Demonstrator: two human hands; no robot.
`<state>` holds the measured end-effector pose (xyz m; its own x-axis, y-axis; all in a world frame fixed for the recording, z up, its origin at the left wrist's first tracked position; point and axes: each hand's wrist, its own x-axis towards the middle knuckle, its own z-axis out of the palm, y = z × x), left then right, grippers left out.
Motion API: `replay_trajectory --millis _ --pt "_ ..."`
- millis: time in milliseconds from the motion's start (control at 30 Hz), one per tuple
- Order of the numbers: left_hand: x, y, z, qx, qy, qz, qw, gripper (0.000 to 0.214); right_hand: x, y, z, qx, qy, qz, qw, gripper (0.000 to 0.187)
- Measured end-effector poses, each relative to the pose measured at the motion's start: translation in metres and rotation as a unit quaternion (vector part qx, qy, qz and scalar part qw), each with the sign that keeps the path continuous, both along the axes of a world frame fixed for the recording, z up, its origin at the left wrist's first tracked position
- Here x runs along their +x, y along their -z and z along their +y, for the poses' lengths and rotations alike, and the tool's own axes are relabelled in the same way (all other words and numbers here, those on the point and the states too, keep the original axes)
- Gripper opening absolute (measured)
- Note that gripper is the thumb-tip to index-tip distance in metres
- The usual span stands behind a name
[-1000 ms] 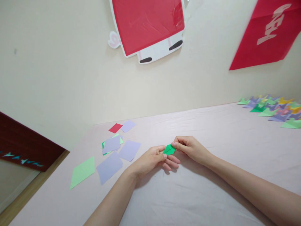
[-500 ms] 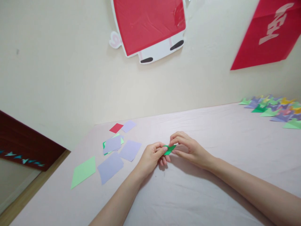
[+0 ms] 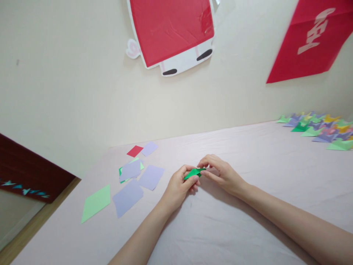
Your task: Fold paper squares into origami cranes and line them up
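Note:
A small folded green paper (image 3: 194, 173) is between my two hands, just above the pale cloth surface (image 3: 237, 235). My left hand (image 3: 182, 186) pinches its left part, thumb in front and fingers behind. At its right end, my right hand (image 3: 217, 173) grips the tip between thumb and forefinger, the other fingers curled. The paper is a narrow, pointed shape with a fold along it. Part of it is hidden behind my left fingers.
Left of my hands lie purple sheets (image 3: 128, 198), a light green sheet (image 3: 96, 203), a small mixed stack (image 3: 130, 170) and a red sheet (image 3: 135, 151). Several folded paper figures (image 3: 311, 131) stand in rows at the far right. Behind is a wall (image 3: 82, 92) with red decorations (image 3: 172, 31).
The green paper shows a longer, more slender shape, with more of it visible over my left thumb. My right thumb has closed on its right end. The view has shifted slightly.

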<state>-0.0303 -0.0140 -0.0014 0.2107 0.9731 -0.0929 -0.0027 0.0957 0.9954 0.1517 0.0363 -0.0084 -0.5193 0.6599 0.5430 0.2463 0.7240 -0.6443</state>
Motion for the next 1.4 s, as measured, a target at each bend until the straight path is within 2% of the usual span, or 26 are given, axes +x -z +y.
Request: replay_trajectory --millis 300,567,700,767,900,967,1133,1400 --pt "0.003 0.010 0.000 0.019 -0.027 -0.018 0.999 0.036 -0.001 0.000 -0.001 0.113 0.034 -0.052 0.992 0.010" --pt "0.007 0.003 -0.003 0.031 -0.032 -0.026 0.999 0.034 -0.002 -0.001 -0.002 0.138 0.057 -0.041 0.988 0.009" --pt "0.005 0.003 -0.001 0.012 -0.021 -0.042 0.999 0.033 -0.002 -0.001 -0.002 0.153 0.050 -0.026 0.987 0.011" --pt "0.001 0.004 0.001 0.025 -0.021 -0.012 0.999 0.027 -0.003 0.000 -0.001 0.153 0.040 -0.017 0.987 0.013" --pt "-0.008 0.005 0.004 0.162 -0.075 0.116 0.977 0.011 -0.003 0.002 0.000 0.138 0.031 -0.020 0.990 0.013" --pt "-0.010 0.006 0.005 0.201 -0.100 0.143 0.964 0.010 -0.003 0.002 0.001 0.133 0.032 -0.035 0.990 0.011" --pt "-0.009 0.006 0.005 0.204 -0.117 0.151 0.960 0.008 -0.002 0.002 0.002 0.123 0.045 -0.052 0.990 0.015" --pt "-0.009 0.008 0.005 0.199 -0.104 0.154 0.962 0.003 0.000 0.005 0.005 0.102 0.038 -0.035 0.993 0.025"
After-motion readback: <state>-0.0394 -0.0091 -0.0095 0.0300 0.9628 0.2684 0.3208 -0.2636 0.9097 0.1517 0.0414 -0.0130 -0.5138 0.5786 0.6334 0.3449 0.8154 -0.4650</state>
